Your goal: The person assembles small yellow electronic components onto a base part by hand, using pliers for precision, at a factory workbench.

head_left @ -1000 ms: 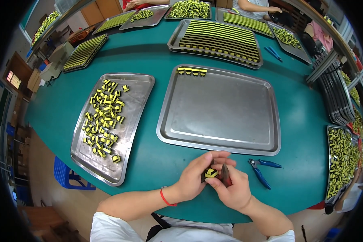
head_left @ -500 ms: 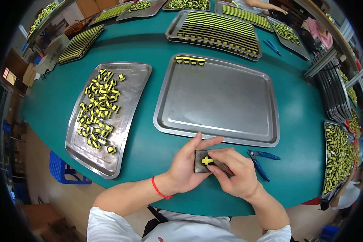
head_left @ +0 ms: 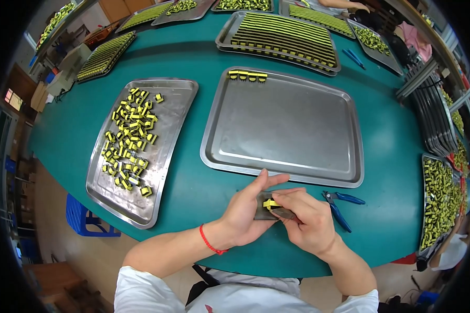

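In front of me, my left hand [head_left: 241,218] supports a small dark rectangular block [head_left: 263,213], its thumb and forefinger extended past it. A small yellow-and-black transformer [head_left: 270,204] sits at the block, between my hands. My right hand [head_left: 309,218] is closed, fingers and thumb pinching a flat dark piece [head_left: 283,213] against the transformer's side; the fingers hide part of it. Beyond my hands lies a large metal tray [head_left: 287,125] with a short row of several transformers [head_left: 248,76] at its far left corner. Loose transformers [head_left: 133,130] fill the middle of the left tray [head_left: 164,156].
Blue-handled cutters [head_left: 342,206] lie just right of my right hand. A stack of trays with rows of transformers [head_left: 282,39] stands at the back. A tray of loose transformers [head_left: 441,201] is at the right edge, beside stacked trays [head_left: 433,115]. A blue stool [head_left: 86,219] stands at left.
The dark block has tilted in my hands, and the flat piece in my right fingers has turned slightly. The whole view has shifted a little; the trays have not moved.
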The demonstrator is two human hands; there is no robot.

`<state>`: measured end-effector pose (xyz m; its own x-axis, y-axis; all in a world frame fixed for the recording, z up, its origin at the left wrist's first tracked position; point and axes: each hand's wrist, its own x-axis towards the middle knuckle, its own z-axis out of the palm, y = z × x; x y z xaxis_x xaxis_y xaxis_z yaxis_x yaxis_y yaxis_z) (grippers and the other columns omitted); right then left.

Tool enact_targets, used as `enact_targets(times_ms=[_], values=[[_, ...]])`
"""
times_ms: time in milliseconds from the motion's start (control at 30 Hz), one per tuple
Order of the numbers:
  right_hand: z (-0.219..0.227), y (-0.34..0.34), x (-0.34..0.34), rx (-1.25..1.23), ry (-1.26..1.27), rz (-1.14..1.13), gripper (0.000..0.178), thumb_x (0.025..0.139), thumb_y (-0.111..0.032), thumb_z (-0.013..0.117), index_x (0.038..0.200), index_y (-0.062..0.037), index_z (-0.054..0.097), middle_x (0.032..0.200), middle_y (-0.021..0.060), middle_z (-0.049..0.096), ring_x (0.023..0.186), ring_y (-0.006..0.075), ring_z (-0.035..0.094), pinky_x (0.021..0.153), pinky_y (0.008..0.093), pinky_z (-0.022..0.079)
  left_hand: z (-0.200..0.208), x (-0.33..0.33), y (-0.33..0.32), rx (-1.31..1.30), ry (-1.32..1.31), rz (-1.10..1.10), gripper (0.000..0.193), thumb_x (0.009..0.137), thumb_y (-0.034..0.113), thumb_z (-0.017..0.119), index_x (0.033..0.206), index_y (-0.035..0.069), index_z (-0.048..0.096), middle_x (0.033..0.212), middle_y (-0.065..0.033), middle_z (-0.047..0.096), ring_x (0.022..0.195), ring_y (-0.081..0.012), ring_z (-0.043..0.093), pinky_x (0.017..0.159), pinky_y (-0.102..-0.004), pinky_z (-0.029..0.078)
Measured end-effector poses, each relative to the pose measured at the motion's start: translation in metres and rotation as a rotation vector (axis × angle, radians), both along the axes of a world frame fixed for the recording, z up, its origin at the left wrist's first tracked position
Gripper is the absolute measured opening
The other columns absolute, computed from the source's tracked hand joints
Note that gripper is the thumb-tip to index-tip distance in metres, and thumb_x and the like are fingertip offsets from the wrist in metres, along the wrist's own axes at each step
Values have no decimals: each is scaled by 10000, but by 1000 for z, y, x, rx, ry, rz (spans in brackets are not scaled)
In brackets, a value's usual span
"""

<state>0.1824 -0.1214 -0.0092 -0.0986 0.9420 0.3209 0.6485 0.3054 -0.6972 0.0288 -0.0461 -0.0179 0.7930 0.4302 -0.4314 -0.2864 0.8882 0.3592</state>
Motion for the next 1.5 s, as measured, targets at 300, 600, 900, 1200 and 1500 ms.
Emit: enact_targets(times_ms=[300,600,900,1200,1500], values=[[2,-1,6,66,216,-54,367,880,-12,651,1242,20,597,846,112,692,673,123,628,610,227,497,0,-6,2,-16,8,15,557,1030,436,417,1429,48,393,1423,-242,474,1279,-337,504,1098,-478,374],[-5,-11,6,-7,580,-206,205,994,-84,512,1139,42,583,800,84,634,674,134,601,621,256,499,0,-12,3,70,-116,113,502,908,-54,492,1393,44,411,1375,-228,523,1359,-365,437,1167,-479,320],[-16,-25,-17,-320,815,20,410,890,63,605,1272,54,459,1082,146,617,935,166,649,798,301,556,-5,-11,-11,1358,37,298,451,884,-124,505,1315,0,467,1245,-197,609,1319,-368,500,1191,-528,204],[-31,-28,-12,-269,859,103,540,846,77,644,1347,64,445,1139,132,634,898,96,613,679,217,501,-6,-8,-9,1573,20,306,546,850,-148,493,1373,2,469,1244,-205,623,1331,-400,482,1176,-554,210],[-28,-31,-16,-313,1009,167,454,838,83,662,1264,72,505,1132,144,635,872,135,635,687,237,516,-14,-11,-20,1386,26,278,683,875,-90,527,1503,3,276,1275,-248,594,1267,-421,536,1138,-561,272]])
